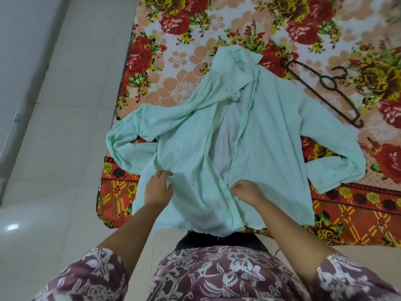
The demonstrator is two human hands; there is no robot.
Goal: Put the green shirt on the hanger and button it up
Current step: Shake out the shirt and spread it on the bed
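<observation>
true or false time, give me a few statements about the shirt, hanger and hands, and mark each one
1. The hanger is inside the shirt. False: it lies on the blanket to the shirt's right, apart from it.
2. The shirt's front is open. True.
3. The left hand and right hand are both on the shirt's lower part. True.
4. The shirt lies on the bare floor. False: it lies spread on the floral blanket.
5. The right hand holds the hanger. False: it pinches the shirt's front edge.
</observation>
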